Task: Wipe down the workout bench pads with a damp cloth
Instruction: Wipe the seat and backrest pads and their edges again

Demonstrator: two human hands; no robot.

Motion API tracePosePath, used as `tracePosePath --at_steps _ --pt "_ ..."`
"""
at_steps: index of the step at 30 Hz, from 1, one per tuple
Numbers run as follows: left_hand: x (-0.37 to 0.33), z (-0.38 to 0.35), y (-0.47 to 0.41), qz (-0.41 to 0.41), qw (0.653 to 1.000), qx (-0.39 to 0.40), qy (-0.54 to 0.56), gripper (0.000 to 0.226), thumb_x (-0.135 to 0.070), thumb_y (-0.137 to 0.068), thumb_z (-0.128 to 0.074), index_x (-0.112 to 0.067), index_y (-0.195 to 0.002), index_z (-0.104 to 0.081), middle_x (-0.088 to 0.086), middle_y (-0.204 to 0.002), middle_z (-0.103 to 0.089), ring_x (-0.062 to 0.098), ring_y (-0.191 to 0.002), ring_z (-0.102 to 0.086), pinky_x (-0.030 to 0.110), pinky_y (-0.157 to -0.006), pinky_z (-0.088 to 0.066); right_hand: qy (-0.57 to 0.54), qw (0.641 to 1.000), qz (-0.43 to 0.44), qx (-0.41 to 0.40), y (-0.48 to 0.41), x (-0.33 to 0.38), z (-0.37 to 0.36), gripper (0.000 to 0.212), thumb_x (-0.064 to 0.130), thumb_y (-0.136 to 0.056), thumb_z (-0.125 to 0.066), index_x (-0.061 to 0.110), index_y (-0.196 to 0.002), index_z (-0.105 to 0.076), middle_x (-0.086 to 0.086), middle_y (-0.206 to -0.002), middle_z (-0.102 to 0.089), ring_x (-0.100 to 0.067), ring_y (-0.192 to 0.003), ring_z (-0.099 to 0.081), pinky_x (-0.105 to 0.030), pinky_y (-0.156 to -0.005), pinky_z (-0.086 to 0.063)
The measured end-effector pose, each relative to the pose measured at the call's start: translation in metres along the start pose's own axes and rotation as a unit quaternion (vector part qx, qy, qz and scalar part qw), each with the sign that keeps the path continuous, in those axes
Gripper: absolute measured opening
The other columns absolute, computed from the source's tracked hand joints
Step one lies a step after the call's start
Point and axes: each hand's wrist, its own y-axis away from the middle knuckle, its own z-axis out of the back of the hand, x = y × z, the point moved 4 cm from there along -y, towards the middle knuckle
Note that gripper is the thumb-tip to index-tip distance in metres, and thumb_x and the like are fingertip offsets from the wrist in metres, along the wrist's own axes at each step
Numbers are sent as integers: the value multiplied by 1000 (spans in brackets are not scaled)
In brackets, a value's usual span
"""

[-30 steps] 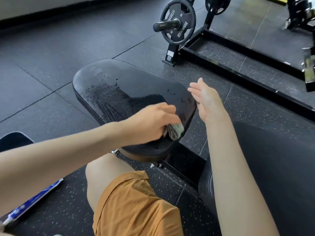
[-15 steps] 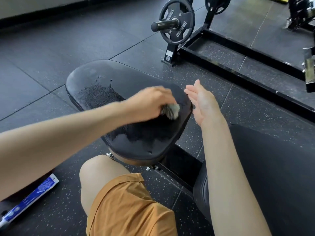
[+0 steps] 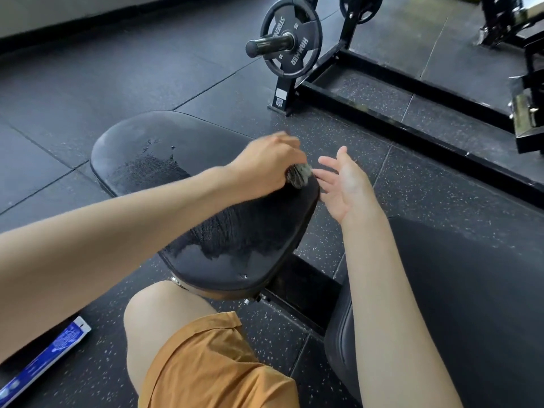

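Speckled rubber gym floor point(image 3: 88, 69) lying beneath black bench pad point(image 3: 141, 139), crumpled grey cloth point(image 3: 298, 176) pressing on pad's right edge, left hand point(image 3: 265, 166) gripping it with curled fingers, right hand point(image 3: 344, 184) hovering just beside, fingers spread, holding nothing, weight plate point(image 3: 291, 39) standing beyond

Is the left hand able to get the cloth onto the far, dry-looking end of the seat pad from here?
Probably yes. The left hand grips the cloth at the right edge of the seat pad, and nothing lies between it and the far end. The right hand hovers off to the side.
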Motion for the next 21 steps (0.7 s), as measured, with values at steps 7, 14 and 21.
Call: tracePosePath --at_steps 7,14,21 --pt "13 -1 -3 29 1000 -7 -2 52 7 -72 -40 -16 -110 -67 7 -98 -57 29 -99 -51 37 -73 -41 -43 999 -22 -3 -6 7 1 51 47 -102 -31 7 -124 -55 -28 -128 -52 -38 -120 -52 -50 -101 -44" --pt "-36 -18 -12 57 998 12 -11 37 4 -82 -45 -10 -115 -56 8 -107 -47 26 -103 -47 33 -70 -36 -32 999 -21 -29 -5 8 4 45 46 -102 -33 9 -117 -56 -18 -101 -65 -30 -94 -65 -43 -86 -54" --pt "68 4 -20 291 951 -71 -74 39 9 -82 -44 -2 -116 -60 20 -111 -53 38 -105 -51 45 -83 -40 34 999 -2 -34 0 8 -5 40 31 -104 -33 4 -126 -52 -10 -97 -61 -23 -98 -59 -48 -97 -46"
